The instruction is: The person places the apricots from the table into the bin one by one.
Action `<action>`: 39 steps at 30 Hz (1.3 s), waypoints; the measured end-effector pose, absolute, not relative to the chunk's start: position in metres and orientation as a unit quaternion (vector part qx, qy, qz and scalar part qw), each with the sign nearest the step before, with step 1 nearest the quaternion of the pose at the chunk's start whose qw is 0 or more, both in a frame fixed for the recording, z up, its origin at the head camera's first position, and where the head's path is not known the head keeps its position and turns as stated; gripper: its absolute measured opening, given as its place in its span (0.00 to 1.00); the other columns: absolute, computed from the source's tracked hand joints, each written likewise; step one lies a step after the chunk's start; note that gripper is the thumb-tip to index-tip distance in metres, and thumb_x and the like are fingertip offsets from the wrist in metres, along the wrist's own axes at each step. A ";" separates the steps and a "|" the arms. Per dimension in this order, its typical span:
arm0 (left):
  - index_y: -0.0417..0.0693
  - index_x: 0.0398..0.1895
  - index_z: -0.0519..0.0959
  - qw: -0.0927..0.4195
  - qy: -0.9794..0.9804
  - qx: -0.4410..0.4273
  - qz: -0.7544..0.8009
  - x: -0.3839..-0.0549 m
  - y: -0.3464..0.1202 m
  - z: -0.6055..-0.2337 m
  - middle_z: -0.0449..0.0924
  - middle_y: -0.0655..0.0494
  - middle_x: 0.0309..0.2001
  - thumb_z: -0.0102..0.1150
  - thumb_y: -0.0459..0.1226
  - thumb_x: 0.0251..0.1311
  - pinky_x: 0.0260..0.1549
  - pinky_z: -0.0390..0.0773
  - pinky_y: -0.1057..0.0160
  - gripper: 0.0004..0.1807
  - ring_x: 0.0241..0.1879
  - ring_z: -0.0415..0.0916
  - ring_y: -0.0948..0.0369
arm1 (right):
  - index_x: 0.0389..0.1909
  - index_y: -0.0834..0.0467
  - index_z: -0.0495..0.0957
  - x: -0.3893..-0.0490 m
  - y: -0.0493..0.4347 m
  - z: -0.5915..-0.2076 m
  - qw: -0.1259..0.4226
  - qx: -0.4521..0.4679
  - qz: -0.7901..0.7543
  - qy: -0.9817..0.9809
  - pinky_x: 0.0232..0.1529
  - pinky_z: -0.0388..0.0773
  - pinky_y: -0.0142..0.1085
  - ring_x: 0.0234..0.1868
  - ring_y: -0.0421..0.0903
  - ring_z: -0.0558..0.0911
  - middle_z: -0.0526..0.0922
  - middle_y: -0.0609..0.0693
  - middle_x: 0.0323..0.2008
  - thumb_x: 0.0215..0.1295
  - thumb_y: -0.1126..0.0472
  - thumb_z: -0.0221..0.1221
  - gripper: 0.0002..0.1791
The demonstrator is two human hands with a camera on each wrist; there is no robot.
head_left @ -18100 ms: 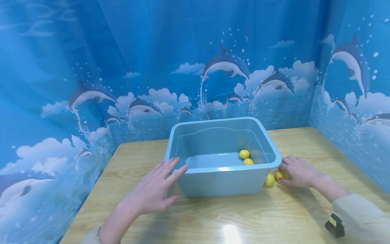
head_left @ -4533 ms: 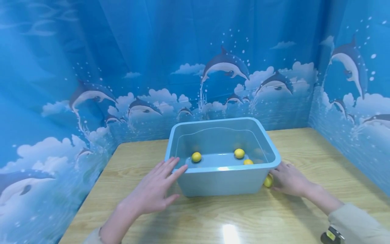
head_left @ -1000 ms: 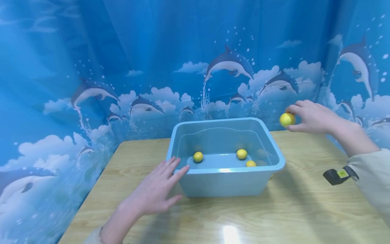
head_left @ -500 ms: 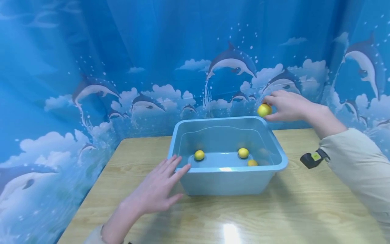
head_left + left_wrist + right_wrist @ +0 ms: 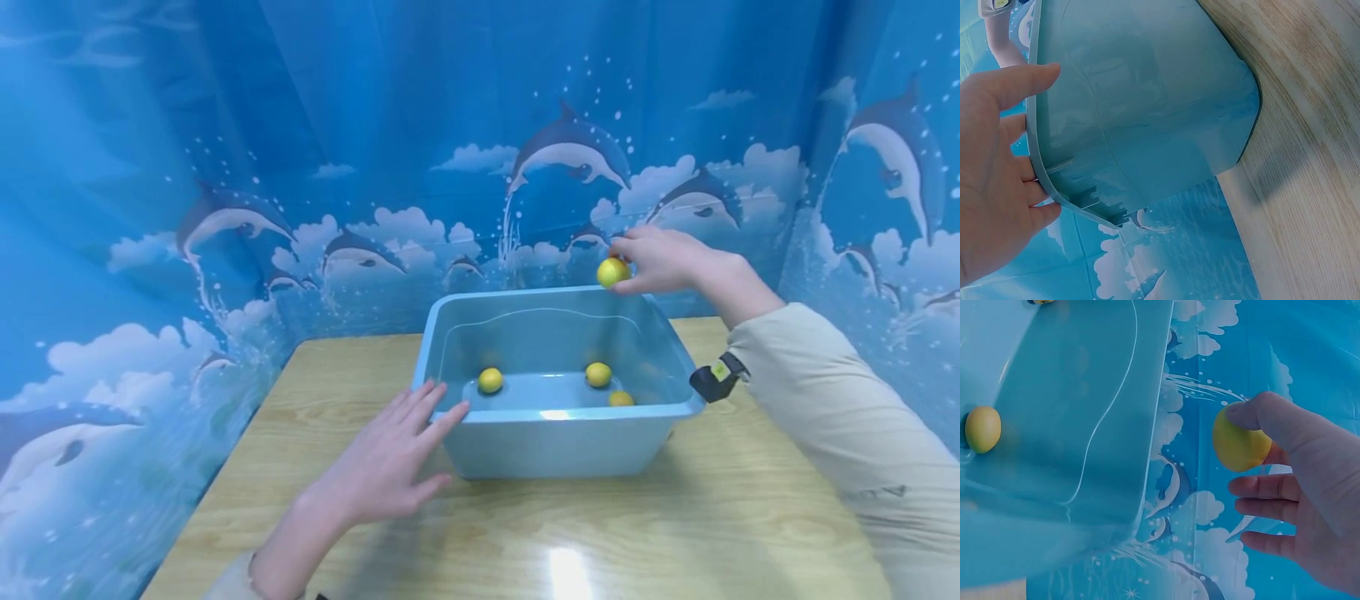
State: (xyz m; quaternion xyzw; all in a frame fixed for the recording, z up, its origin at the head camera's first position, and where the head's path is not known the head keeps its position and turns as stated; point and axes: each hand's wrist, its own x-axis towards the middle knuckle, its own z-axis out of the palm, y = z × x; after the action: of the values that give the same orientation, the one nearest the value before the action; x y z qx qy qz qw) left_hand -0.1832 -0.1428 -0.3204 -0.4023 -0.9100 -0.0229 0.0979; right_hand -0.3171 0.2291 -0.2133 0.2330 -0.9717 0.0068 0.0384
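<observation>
My right hand (image 5: 663,260) pinches a yellow lemon (image 5: 612,272) between thumb and fingers, held in the air above the bin's back rim. In the right wrist view the same lemon (image 5: 1240,439) sits at the thumb and forefinger, with the other fingers apart from it. A light blue plastic bin (image 5: 555,450) stands on the table. Inside lie three lemons: one at the left (image 5: 491,381), another at the right (image 5: 597,375), and a third (image 5: 621,398) partly hidden by the front wall. My left hand (image 5: 382,462), fingers straight, rests on the bin's front left rim.
The wooden table (image 5: 480,542) runs in front of and on both sides of the bin. A blue curtain (image 5: 420,150) printed with dolphins hangs behind and along the sides. A black device (image 5: 718,377) is strapped at my right sleeve.
Earlier, two lemons lay in the bin, then three. My right hand has lifted a lemon from the table beside the bin and carried it up and leftward over it. The left hand stays put.
</observation>
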 end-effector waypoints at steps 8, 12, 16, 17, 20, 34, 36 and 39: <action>0.53 0.72 0.53 0.102 -0.910 -0.402 -0.026 -0.184 -0.143 -0.323 0.50 0.41 0.70 0.62 0.51 0.53 0.64 0.53 0.47 0.45 0.68 0.47 0.46 | 0.53 0.64 0.72 -0.322 0.218 -0.216 0.021 0.231 -0.005 -0.973 0.43 0.74 0.49 0.43 0.53 0.74 0.76 0.58 0.45 0.58 0.52 0.61 0.26; 0.53 0.72 0.52 0.097 -0.911 -0.401 -0.023 -0.185 -0.142 -0.322 0.49 0.41 0.70 0.62 0.51 0.53 0.64 0.52 0.47 0.45 0.69 0.47 0.46 | 0.59 0.64 0.69 -0.321 0.218 -0.215 0.008 0.229 -0.017 -0.973 0.48 0.73 0.52 0.50 0.56 0.74 0.75 0.60 0.50 0.60 0.49 0.59 0.31; 0.53 0.72 0.52 0.102 -0.910 -0.402 -0.023 -0.185 -0.141 -0.322 0.49 0.41 0.70 0.62 0.51 0.53 0.64 0.52 0.47 0.45 0.69 0.47 0.46 | 0.60 0.63 0.68 -0.317 0.222 -0.214 0.004 0.223 -0.018 -0.975 0.50 0.71 0.54 0.52 0.57 0.73 0.73 0.61 0.53 0.61 0.48 0.58 0.32; 0.53 0.72 0.52 0.104 -0.909 -0.403 -0.024 -0.185 -0.141 -0.322 0.49 0.40 0.70 0.62 0.51 0.53 0.64 0.52 0.47 0.45 0.68 0.47 0.46 | 0.60 0.63 0.68 -0.316 0.224 -0.214 0.006 0.222 -0.016 -0.975 0.50 0.72 0.54 0.52 0.57 0.73 0.73 0.61 0.52 0.61 0.48 0.58 0.31; 0.52 0.72 0.52 0.108 -0.908 -0.405 -0.025 -0.185 -0.142 -0.322 0.49 0.41 0.70 0.62 0.51 0.53 0.64 0.52 0.47 0.45 0.68 0.48 0.46 | 0.58 0.63 0.70 -0.310 0.230 -0.215 0.018 0.220 -0.008 -0.975 0.48 0.72 0.53 0.51 0.57 0.73 0.75 0.60 0.50 0.62 0.49 0.58 0.29; 0.53 0.72 0.53 0.114 -0.907 -0.405 -0.026 -0.184 -0.142 -0.325 0.51 0.41 0.70 0.63 0.51 0.52 0.65 0.51 0.48 0.46 0.68 0.49 0.47 | 0.52 0.65 0.74 -0.275 0.294 -0.249 0.092 0.212 0.022 -0.973 0.45 0.72 0.56 0.50 0.60 0.72 0.76 0.62 0.48 0.61 0.56 0.59 0.22; 0.53 0.72 0.53 0.114 -0.907 -0.404 -0.025 -0.184 -0.142 -0.324 0.51 0.41 0.70 0.63 0.51 0.52 0.65 0.51 0.48 0.46 0.68 0.49 0.47 | 0.52 0.65 0.74 -0.272 0.303 -0.257 0.098 0.211 0.025 -0.972 0.44 0.72 0.55 0.49 0.60 0.73 0.76 0.61 0.47 0.61 0.56 0.60 0.22; 0.53 0.72 0.52 0.114 -0.907 -0.404 -0.022 -0.183 -0.142 -0.324 0.49 0.42 0.70 0.62 0.51 0.52 0.64 0.52 0.48 0.46 0.68 0.49 0.47 | 0.52 0.66 0.74 -0.269 0.314 -0.271 0.107 0.208 0.026 -0.972 0.41 0.73 0.55 0.46 0.61 0.74 0.77 0.61 0.45 0.61 0.57 0.60 0.22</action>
State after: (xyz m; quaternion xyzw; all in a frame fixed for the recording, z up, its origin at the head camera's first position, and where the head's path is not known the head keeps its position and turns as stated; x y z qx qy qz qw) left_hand -0.1835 -0.1418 -0.3242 -0.4040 -0.9074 -0.0223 0.1139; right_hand -0.2690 0.3136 -0.2706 0.2081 -0.9718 0.0263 0.1073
